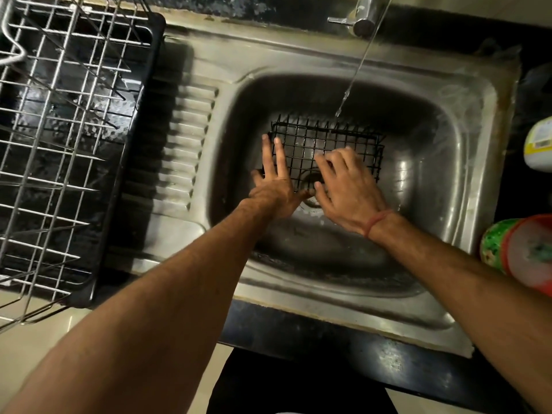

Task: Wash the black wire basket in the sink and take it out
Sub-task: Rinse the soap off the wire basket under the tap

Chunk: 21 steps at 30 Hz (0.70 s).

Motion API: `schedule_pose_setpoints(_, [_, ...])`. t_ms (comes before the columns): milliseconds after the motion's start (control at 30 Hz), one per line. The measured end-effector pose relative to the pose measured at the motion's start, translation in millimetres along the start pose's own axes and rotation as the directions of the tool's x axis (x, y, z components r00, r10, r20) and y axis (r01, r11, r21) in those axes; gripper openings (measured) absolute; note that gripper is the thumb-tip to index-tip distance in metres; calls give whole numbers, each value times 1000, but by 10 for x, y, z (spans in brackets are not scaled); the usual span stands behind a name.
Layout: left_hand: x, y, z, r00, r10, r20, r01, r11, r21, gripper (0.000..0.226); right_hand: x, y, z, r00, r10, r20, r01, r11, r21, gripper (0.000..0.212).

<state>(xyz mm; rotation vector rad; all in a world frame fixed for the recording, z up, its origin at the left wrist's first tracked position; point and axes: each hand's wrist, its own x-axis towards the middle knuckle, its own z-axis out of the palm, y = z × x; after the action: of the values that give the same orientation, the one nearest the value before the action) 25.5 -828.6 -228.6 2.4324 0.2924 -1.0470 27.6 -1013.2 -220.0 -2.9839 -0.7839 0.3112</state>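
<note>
Under both hands (313,180), black wire basket (328,144) lies in sink (466,162).

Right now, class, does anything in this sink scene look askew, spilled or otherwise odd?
Nothing is damaged or spilled. One oddity: the water stream lands at the far edge of the black wire basket, away from the left hand and right hand resting on it in the sink.

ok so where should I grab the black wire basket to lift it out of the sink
Probably by the two short end walls of the black wire basket, one hand on each, coming down from above. It lies flat on the floor of the sink over the drain, open side up, so its upright rim wires are exposed. The left hand already rests at the left end; the right hand lies on the mesh.
</note>
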Motion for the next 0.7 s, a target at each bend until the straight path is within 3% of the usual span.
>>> schedule_pose_setpoints(100, [16, 0, -4, 1000, 9, 3, -9, 1000, -6, 135, 1, 147, -39, 998, -4, -64, 7, 999, 49, 50])
schedule_pose_setpoints(267, [19, 9, 28, 1000, 2, -23, -2, 1000, 18, 132, 335, -220, 11, 971, 226, -85, -225, 974, 16, 42])
schedule_pose_setpoints(433, [34, -6, 33, 1000, -4, -22, 4, 1000, 10, 135, 285, -26, 25, 988, 100, -121, -93, 994, 63, 36])
schedule_pose_setpoints(533, [32, 9, 33, 1000, -11, -24, 11, 1000, 14, 135, 364, -66, 30, 997, 34, -62, -34, 999, -5, 40])
schedule_pose_setpoints(700, [34, 11, 34, 1000, -18, -22, 19, 999, 30, 133, 388, -123, -55, 997, 55, 62, -52, 998, -39, 49])
